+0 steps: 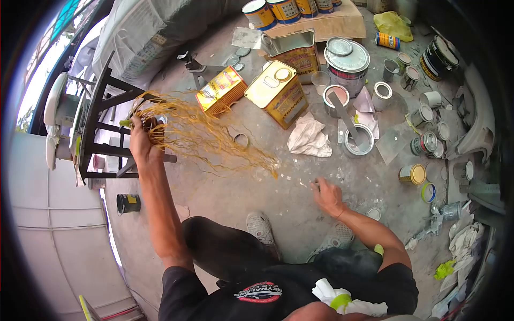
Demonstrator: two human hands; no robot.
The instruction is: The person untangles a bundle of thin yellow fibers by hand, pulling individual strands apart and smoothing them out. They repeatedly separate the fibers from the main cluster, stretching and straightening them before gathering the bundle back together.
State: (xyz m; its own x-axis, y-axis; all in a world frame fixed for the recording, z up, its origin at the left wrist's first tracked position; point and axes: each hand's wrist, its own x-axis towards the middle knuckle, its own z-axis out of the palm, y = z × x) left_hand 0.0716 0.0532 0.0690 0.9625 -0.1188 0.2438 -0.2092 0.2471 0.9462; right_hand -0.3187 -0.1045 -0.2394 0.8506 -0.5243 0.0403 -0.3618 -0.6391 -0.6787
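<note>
My left hand [144, 143] is closed round the gathered end of a bundle of long yellow-brown stringy strands [209, 131]. The strands fan out to the right above the concrete floor, and a small green bit shows at the held end. Over the floor in front of my right foot is my right hand [327, 197], its fingers curled; whether anything small is in them I cannot make out. Beyond it lies a crumpled white cloth [309, 136]. An open can [358, 140] with a flat stick [344, 115] leaning across it stands farther right.
A black metal stand [115, 150] is close to my left hand. Yellow thinner tins [278, 91] and a large lidded paint can [347, 61] stand ahead. Several small cans and a grey car part [476, 115] line the right side. A black can [128, 203] lies at left.
</note>
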